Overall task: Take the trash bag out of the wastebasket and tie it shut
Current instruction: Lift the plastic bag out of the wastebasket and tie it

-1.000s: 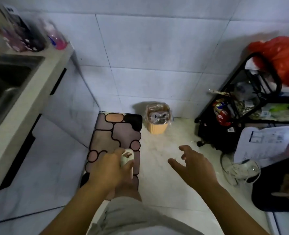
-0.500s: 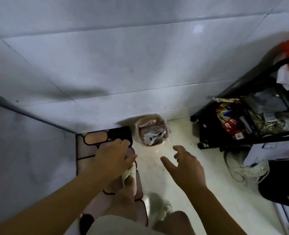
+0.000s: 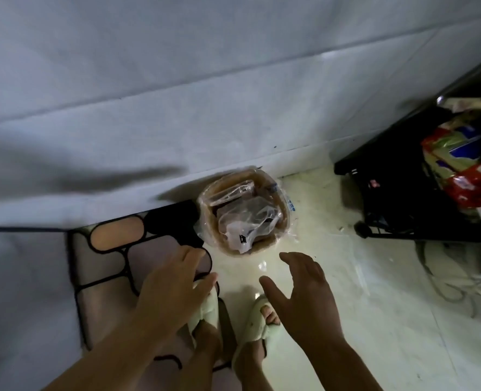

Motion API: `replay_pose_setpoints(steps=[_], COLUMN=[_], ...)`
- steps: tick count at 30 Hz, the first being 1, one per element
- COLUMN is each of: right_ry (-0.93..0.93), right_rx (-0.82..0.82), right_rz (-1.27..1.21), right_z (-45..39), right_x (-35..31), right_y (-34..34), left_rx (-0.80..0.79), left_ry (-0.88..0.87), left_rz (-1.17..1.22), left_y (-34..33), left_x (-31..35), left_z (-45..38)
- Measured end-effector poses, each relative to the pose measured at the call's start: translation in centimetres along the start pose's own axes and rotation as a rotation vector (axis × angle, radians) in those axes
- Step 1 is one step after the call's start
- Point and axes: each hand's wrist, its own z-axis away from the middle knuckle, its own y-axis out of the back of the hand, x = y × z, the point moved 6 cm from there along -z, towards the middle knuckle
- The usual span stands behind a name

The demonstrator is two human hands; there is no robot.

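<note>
Now both hands empty, left hand (image 3: 174, 280) and right hand (image 3: 304, 289) fingers spread (touching nothing), near wastebasket (image 3: 225, 246)

The far wall of large pale grey glossy tiles (image 3: 205, 80) meets a cream glossy tile floor (image 3: 374, 277) that reflects soft light. On the left lies a floor mat of pink, peach and black rounded patches with black outlines (image 3: 106, 263). On the right stands a black metal wheeled rack (image 3: 388, 198) holding colourful packets.
</note>
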Motion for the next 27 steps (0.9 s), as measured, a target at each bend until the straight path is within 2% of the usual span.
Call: replay_pose_setpoints(steps=[6,11,14,17,19,22,24,27], right_ry=[0.0,-0.052,-0.137,-0.235,-0.292,-0.42,-0.532,-0.665], right_rx=[0.1,0.124,0.114,0.133,0.154,0.155,0.097,0.061], right_rz=[-0.006,-0.01,-0.114,-0.256,-0.261,-0.306,-0.394,-0.663], right_z=[-8.2,-13.8,-15.5,-15.5,-15.3,-14.9,-14.9,-15.0], right_x=[6.2,9.4,10.3,10.6,11.0,11.7,12.3,12.6], right_y=[-5.9,-8.0,-8.9,-9.1,-8.9,-8.8,-9.4,-10.5], left_rx=[0.04,0.095,0.14,0.165,0.179,0.229,0.24,0.148], left_ry=[0.147,0.134,0.045,0.064,0.062,0.055,0.155,0.421], left_rz=[0.12,0.191,0.237,0.191,0.194,0.319,0.445,0.742], left_y=[-8.0,-11.0,-11.9,-11.8,-11.2,-10.0,-10.2,-11.7], left_x=[-5.5,-8.5,-8.6,-8.7,-8.6,-8.3,-8.9,-10.1], left_z=[-9.7,-14.3,-15.2,-15.1,-14.9,-14.6,-14.3,-13.5])
